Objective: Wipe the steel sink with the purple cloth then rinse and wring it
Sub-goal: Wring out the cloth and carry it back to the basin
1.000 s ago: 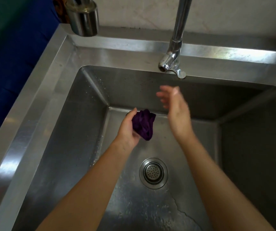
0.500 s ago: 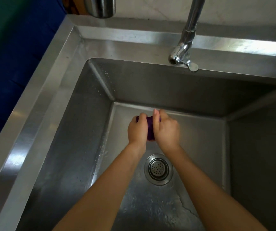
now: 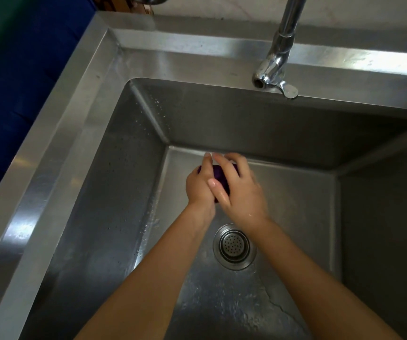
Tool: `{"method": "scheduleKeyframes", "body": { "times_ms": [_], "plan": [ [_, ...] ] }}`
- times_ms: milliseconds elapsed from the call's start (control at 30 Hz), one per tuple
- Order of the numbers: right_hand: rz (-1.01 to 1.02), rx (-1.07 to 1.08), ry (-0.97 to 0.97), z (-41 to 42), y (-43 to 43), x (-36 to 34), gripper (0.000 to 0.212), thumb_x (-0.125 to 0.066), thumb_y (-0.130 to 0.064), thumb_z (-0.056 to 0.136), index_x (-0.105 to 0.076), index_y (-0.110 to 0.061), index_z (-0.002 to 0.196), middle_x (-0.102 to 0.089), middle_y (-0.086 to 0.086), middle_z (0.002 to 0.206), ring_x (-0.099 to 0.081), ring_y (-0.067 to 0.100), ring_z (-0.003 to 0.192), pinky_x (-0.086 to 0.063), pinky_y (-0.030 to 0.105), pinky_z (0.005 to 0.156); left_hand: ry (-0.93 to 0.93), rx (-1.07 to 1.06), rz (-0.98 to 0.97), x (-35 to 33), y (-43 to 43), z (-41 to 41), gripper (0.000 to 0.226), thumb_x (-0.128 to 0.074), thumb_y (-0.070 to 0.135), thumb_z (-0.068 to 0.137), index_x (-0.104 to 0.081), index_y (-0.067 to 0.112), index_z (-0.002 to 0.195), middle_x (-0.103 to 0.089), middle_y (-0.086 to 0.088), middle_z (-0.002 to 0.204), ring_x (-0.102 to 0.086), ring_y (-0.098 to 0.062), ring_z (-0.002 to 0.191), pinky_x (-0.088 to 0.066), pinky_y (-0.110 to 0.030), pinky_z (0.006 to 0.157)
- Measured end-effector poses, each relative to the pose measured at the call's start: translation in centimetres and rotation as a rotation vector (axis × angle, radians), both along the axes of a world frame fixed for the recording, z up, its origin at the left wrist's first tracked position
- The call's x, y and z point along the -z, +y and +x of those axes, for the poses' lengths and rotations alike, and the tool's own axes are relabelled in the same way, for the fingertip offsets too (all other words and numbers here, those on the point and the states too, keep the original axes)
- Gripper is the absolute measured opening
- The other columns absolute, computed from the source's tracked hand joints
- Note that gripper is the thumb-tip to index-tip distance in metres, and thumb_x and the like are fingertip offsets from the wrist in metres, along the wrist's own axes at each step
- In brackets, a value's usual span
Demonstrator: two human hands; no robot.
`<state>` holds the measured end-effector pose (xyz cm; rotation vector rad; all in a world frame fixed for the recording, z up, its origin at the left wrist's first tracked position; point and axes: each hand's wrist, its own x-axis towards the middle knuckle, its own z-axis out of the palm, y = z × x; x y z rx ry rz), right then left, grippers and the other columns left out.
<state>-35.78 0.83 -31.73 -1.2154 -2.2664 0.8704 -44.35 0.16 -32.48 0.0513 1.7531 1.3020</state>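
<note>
Together, left hand point(image 3: 198, 186) and right hand point(image 3: 240, 192) clench the balled purple cloth point(image 3: 219, 176) between them, above the wet, brushed steel sink point(image 3: 114, 192), beyond its round perforated drain point(image 3: 234, 246) and below the chrome faucet point(image 3: 275, 67).

Single head-worn wide-angle view, close above the steel sink point(image 3: 128, 192), facing forward and steeply down into it; the tap point(image 3: 275, 67) lies at the upper edge, the drain point(image 3: 234, 246) just below frame centre.
</note>
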Motion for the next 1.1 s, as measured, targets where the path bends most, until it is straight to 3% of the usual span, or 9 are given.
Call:
{"method": "scheduleKeyframes", "body": {
  "times_ms": [100, 200, 300, 400, 533, 767, 900, 1000, 1100],
  "plan": [
    [0.242, 0.039, 0.073, 0.1, 1.2, 0.7, 0.039, -0.043, -0.039, 0.086, -0.065, -0.009, 0.099, -0.063, 0.009, 0.091, -0.063, 0.024, 0.07, -0.047, 0.026, 0.057, -0.085, -0.05, -0.018, -0.7, 0.2, 0.8, 0.043, -0.048, 0.049, 0.091, -0.064, 0.011, 0.076, -0.066, -0.005, 0.071, -0.065, -0.02, 0.07, -0.054, -0.033, 0.069],
    [0.405, 0.124, 0.016, -0.1, 1.7, 0.8, 0.034, -0.04, -0.027, 0.088, -0.06, -0.009, 0.066, -0.061, 0.007, 0.058, -0.056, 0.024, 0.043, -0.034, 0.024, 0.04, 0.0, -0.113, -0.027, -0.6, 0.2, 1.0, 0.044, -0.048, 0.041, 0.092, -0.058, 0.015, 0.058, -0.06, -0.002, 0.059, -0.06, -0.02, 0.06, -0.049, -0.032, 0.057],
    [0.349, 0.18, 0.025, -0.4, 2.1, 1.1, 0.04, -0.036, -0.024, 0.09, -0.056, -0.009, 0.059, -0.057, 0.008, 0.046, -0.052, 0.027, 0.035, -0.035, 0.024, 0.037, 0.151, -0.131, -0.018, -0.6, 0.1, 1.3, 0.043, -0.048, 0.034, 0.091, -0.053, 0.019, 0.051, -0.057, -0.001, 0.055, -0.057, -0.022, 0.06, -0.049, -0.041, 0.061],
    [0.128, 0.197, 0.023, -0.7, 1.7, 0.8, 0.053, -0.025, -0.032, 0.092, -0.062, -0.004, 0.067, -0.062, 0.014, 0.051, -0.059, 0.032, 0.046, -0.044, 0.031, 0.047, 0.32, -0.102, -0.011, -0.8, 0.0, 1.3, 0.04, -0.049, 0.025, 0.089, -0.05, 0.019, 0.05, -0.053, 0.001, 0.052, -0.052, -0.019, 0.055, -0.048, -0.039, 0.06],
    [-0.182, 0.27, 0.073, -0.7, 1.8, 0.2, 0.043, -0.034, -0.025, 0.098, -0.061, -0.001, 0.075, -0.067, 0.024, 0.074, -0.062, 0.036, 0.073, -0.041, 0.034, 0.064, 0.486, -0.015, 0.034, -1.0, -0.2, 1.3, 0.04, -0.05, 0.018, 0.091, -0.048, 0.019, 0.052, -0.051, 0.002, 0.051, -0.047, -0.008, 0.049, -0.038, -0.014, 0.046],
    [-0.417, 0.293, 0.142, -0.4, 2.1, 0.5, 0.038, -0.035, -0.027, 0.097, -0.048, -0.019, 0.063, -0.059, 0.01, 0.071, -0.057, 0.026, 0.071, -0.044, 0.036, 0.069, 0.519, 0.115, 0.128, -0.5, -0.8, 1.0, 0.04, -0.051, 0.04, 0.093, -0.051, 0.022, 0.058, -0.052, 0.007, 0.055, -0.047, -0.002, 0.052, -0.042, -0.02, 0.057],
    [-0.589, 0.269, 0.187, -0.3, 2.6, 0.4, 0.035, -0.034, -0.039, 0.097, -0.052, -0.02, 0.074, -0.06, 0.007, 0.074, -0.058, 0.021, 0.061, -0.044, 0.026, 0.049, 0.456, 0.148, 0.188, -0.3, -1.5, 1.0, 0.02, -0.055, 0.038, 0.091, -0.061, 0.029, 0.074, -0.062, 0.011, 0.069, -0.057, 0.001, 0.065, -0.049, -0.016, 0.062],
    [-0.742, 0.288, 0.172, 0.0, 2.7, -0.9, 0.043, -0.031, -0.056, 0.093, -0.049, -0.017, 0.095, -0.06, 0.005, 0.075, -0.063, 0.022, 0.051, -0.044, 0.021, 0.037, 0.344, 0.018, 0.115, 0.0, -1.6, 0.9, 0.02, -0.058, 0.027, 0.089, -0.061, 0.023, 0.07, -0.061, 0.005, 0.069, -0.058, -0.012, 0.068, -0.051, -0.03, 0.062],
    [-0.52, 0.22, 0.024, 1.4, 1.5, -1.9, 0.044, -0.03, -0.063, 0.088, -0.042, -0.031, 0.117, -0.065, 0.004, 0.106, -0.069, 0.027, 0.081, -0.056, 0.038, 0.071, 0.193, -0.103, 0.0, 0.1, -1.3, 0.1, 0.024, -0.054, 0.015, 0.084, -0.053, 0.016, 0.06, -0.053, 0.0, 0.061, -0.051, -0.015, 0.057, -0.042, -0.024, 0.047]
  ]
}}
